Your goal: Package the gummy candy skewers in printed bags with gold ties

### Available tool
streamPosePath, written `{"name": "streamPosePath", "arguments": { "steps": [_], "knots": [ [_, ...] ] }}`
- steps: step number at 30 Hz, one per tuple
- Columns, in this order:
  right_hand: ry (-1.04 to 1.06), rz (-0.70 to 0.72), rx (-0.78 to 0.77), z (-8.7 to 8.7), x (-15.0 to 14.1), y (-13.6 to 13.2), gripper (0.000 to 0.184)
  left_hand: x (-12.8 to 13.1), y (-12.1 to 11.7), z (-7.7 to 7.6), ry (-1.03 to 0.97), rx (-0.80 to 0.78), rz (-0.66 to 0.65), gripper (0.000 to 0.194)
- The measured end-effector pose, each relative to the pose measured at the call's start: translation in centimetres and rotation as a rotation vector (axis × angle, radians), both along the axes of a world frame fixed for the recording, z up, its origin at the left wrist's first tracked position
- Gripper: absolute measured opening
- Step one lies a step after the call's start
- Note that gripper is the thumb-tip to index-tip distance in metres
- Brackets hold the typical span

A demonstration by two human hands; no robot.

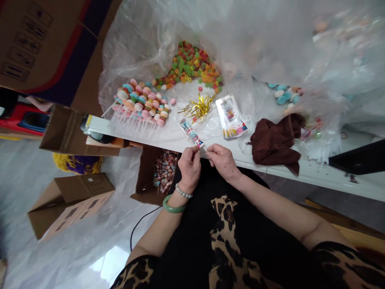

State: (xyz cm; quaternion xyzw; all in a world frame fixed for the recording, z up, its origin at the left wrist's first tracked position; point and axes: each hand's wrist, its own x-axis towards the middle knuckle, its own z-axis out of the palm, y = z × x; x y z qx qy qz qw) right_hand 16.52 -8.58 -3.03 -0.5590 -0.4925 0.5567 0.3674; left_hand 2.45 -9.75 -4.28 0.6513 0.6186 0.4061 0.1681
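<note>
A candy skewer (189, 131) in a printed clear wrapper points up and away over the table edge. My left hand (190, 165) is closed, pinching the gathered lower end of the wrapper; a twist tie there is too small to make out. My right hand (223, 161) pinches the skewer's white stick just beside it. Beyond the wrapper lies a loose bunch of gold twist ties (201, 107). A stack of printed wrappers (231, 117) is to the right of the ties. Unwrapped candy skewers (142, 102) are piled at the left, sticks toward me.
Ring gummies (192, 66) lie heaped on plastic sheeting (240, 44) at the back. A brown cloth (275, 139) is on the table's right part, near blue and white candies (284, 95). Below the table stands a carton (144, 176) of wrapped skewers. Another carton (81, 188) is on the floor.
</note>
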Motion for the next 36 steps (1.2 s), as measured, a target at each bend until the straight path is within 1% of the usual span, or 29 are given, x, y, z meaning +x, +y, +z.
{"name": "streamPosePath", "arguments": {
  "steps": [2,4,6,7,9,11,14,16,19,20,22,24,26,27,29,32,34,36],
  "knots": [
    [0.101,0.000,-0.044,0.1,-0.1,-0.1,0.015,0.1,-0.1,0.1,0.027,0.083,-0.044,0.009],
    [0.122,0.011,-0.044,0.0,-0.2,-0.1,0.015,0.3,-0.2,0.3,0.050,0.162,-0.095,0.011],
    [0.144,0.021,-0.038,-0.2,-0.3,-0.1,0.013,0.4,-0.3,0.4,0.067,0.191,-0.138,0.013],
    [0.172,0.020,-0.041,-0.3,-0.3,-0.1,0.012,0.5,-0.3,0.4,0.067,0.179,-0.155,0.013],
    [0.243,-0.004,-0.049,-0.4,-0.2,-0.1,0.012,0.5,-0.3,0.4,0.024,0.099,-0.172,0.012],
    [0.284,-0.042,-0.040,-0.4,0.0,-0.1,0.014,0.6,-0.3,0.4,-0.088,-0.006,-0.154,0.012],
    [0.249,-0.051,-0.005,-0.1,0.2,-0.1,0.016,0.7,-0.2,0.6,-0.286,-0.146,-0.111,0.012],
    [0.230,-0.045,0.013,0.0,0.3,-0.1,0.016,0.7,-0.2,1.0,-0.455,-0.228,-0.071,0.012],
    [0.235,-0.070,0.028,0.1,0.3,-0.1,0.017,0.8,0.1,1.7,-0.807,-0.361,0.049,0.023],
    [0.234,-0.070,0.032,0.1,0.2,-0.1,0.016,0.8,0.3,1.9,-0.911,-0.427,0.066,0.028],
    [0.214,-0.045,0.032,0.1,0.1,-0.1,0.016,1.0,0.6,2.4,-1.058,-0.582,0.046,0.036],
    [0.171,0.008,0.035,0.1,0.1,-0.2,0.015,1.2,0.9,2.6,-1.131,-0.694,0.019,0.039],
    [0.100,0.074,0.040,0.2,0.2,-0.3,0.015,1.3,1.1,2.7,-1.136,-0.687,0.054,0.037],
    [0.061,0.103,0.043,0.2,0.2,-0.3,0.015,1.3,1.1,2.6,-1.101,-0.650,0.077,0.036],
    [0.004,0.128,0.047,0.4,0.2,-0.3,0.016,1.3,1.0,2.5,-0.962,-0.548,0.110,0.034],
    [0.001,0.077,0.063,0.7,-0.1,-0.3,0.017,1.2,0.6,2.6,-0.716,-0.412,0.161,0.038],
    [0.029,0.042,0.076,0.8,-0.4,-0.3,0.016,1.2,0.4,2.7,-0.629,-0.361,0.186,0.039],
    [0.037,0.017,0.085,0.8,-0.6,-0.3,0.015,1.1,0.2,2.8,-0.591,-0.348,0.176,0.038]
  ]
}}
